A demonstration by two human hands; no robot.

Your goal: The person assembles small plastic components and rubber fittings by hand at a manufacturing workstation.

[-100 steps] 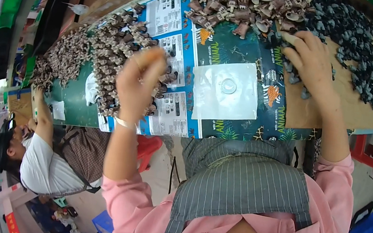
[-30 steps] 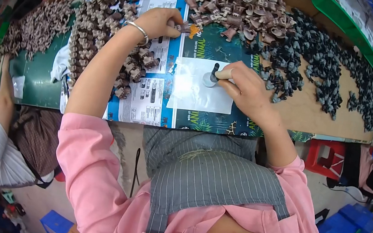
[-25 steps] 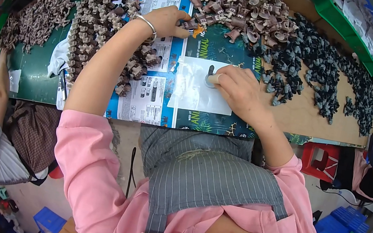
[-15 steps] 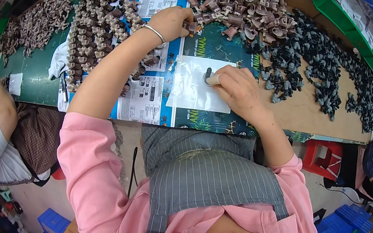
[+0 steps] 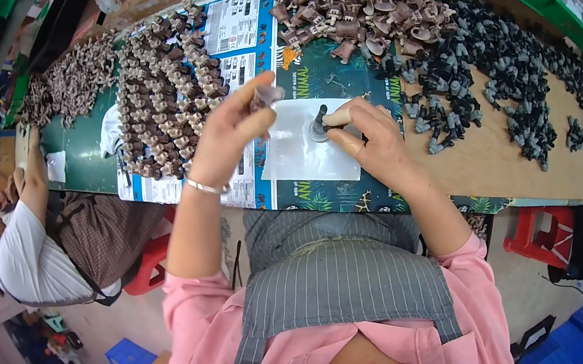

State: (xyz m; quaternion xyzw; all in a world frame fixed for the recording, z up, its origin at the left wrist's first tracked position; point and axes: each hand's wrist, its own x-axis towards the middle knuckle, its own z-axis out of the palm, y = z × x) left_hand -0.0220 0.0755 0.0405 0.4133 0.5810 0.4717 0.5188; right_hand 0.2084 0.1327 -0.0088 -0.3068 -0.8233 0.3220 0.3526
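My left hand (image 5: 235, 126) is raised above the table (image 5: 510, 165), fingers pinched around 1 small brown plastic piece (image 5: 269, 93) that I hold up at the fingertips, just left of the white sheet (image 5: 311, 156). My right hand (image 5: 372, 138) rests on that white sheet, with thumb and forefinger closed on a small dark piece (image 5: 319, 121) that stands upright on a round clear spot of the sheet; the view is small there, so I think it is a peg-like part, but I cannot tell its exact shape. The white sheet lies on a green printed card (image 5: 339, 82) spread over the table in front of me. At the far edge of the table, beyond my hands, sits a heap of brown pieces (image 5: 345, 2), and to its right a long spread of dark grey pieces (image 5: 494, 77) runs across the bare wood. To my left, well apart from the white sheet, another batch of brown pieces (image 5: 159, 98) stands in rows on the card and on a green mat (image 5: 80, 154). A silver bracelet (image 5: 204, 187) rings my left wrist, and pink sleeves (image 5: 207, 314) cover my arms from the elbow. A striped grey apron (image 5: 336, 282) covers my lap. At the lower left another person (image 5: 41, 248) in a white shirt sits at the same table, 1 arm reaching up to it. A red stool (image 5: 549, 233) stands to my right under the table edge.
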